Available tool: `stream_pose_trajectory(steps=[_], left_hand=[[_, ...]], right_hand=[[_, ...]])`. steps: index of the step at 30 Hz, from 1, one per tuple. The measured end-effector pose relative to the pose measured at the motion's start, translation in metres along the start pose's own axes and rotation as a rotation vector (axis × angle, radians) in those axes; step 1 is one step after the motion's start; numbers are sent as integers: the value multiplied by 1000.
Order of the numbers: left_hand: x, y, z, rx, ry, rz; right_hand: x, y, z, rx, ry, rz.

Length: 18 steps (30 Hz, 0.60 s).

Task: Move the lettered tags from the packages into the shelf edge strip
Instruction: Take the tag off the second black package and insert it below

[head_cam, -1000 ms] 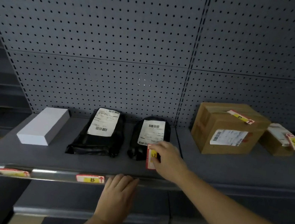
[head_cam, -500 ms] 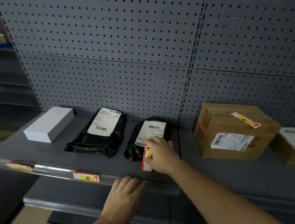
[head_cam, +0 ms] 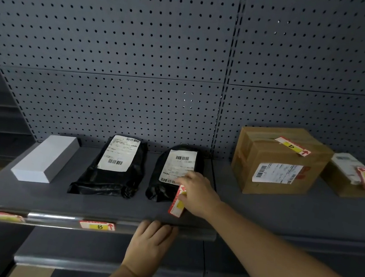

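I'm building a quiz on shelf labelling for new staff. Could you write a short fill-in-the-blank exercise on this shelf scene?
1. The right hand holds a red and yellow paper tag at the front of the ____ black plastic mailer bag.
2. The tag already in the metal shelf edge strip, just left of the left hand, bears the letter ____.
3. The tag lying on top of the large brown cardboard box bears the letter ____.

Missing words: right-hand; B; D
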<state>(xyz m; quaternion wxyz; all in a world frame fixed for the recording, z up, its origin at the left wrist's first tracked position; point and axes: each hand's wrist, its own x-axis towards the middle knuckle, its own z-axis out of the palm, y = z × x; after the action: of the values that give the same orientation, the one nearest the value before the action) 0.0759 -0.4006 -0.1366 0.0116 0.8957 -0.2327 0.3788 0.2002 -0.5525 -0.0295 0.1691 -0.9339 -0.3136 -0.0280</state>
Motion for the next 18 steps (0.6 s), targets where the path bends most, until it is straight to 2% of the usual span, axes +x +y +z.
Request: stream_pose_trajectory(steps=[4, 9, 13, 18], left_hand=[[-1, 0, -1, -35, 0, 2], [-4, 1, 1, -158, -68, -79], [-7, 0, -3, -223, -134, -146], [-10, 3, -12, -263, -169, -174]], right_hand=[[-3, 1, -9, 79, -22, 36], [-14, 3, -27, 129, -23, 148], [-32, 2, -39, 269, 42, 264], [-62, -8, -29, 441, 92, 231]])
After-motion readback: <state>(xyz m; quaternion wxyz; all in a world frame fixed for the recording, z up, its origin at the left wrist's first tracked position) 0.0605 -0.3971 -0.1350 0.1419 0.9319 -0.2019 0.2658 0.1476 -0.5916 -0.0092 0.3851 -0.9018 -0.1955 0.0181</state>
